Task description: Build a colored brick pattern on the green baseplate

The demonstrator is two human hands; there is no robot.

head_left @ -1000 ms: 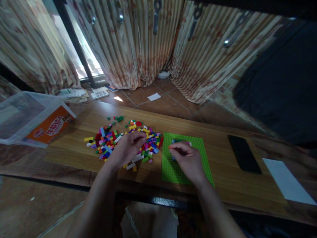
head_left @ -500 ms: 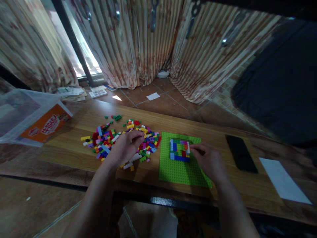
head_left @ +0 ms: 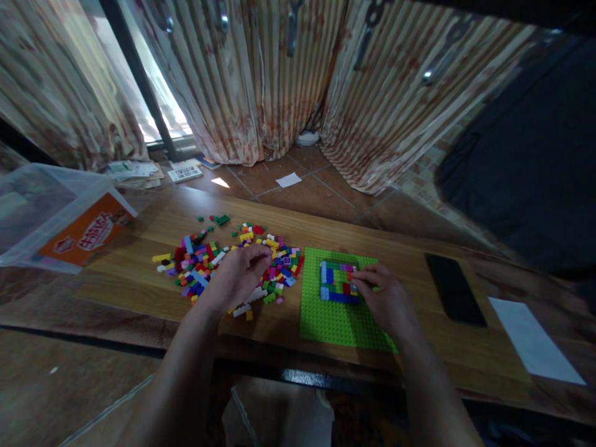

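A green baseplate (head_left: 333, 320) lies on the wooden table (head_left: 139, 292). On it stands a small square frame of coloured bricks (head_left: 336, 282). My right hand (head_left: 388, 301) rests on the plate, its fingertips pinched together against the right side of that frame; what they hold, if anything, is too small to see. A heap of loose coloured bricks (head_left: 205, 261) is spread to the left of the plate. My left hand (head_left: 237, 273) lies curled over the heap's right part, fingers bent down into the bricks.
A clear plastic box with an orange label (head_left: 56, 217) lies tipped at the table's left end. A black phone (head_left: 455, 288) and a white sheet (head_left: 535, 341) lie to the right. Curtains and a tiled floor with papers lie beyond the table.
My right hand moved from the left side of the brick frame to its right side, uncovering the frame, then closed in on its right edge. My left hand stayed on the heap.
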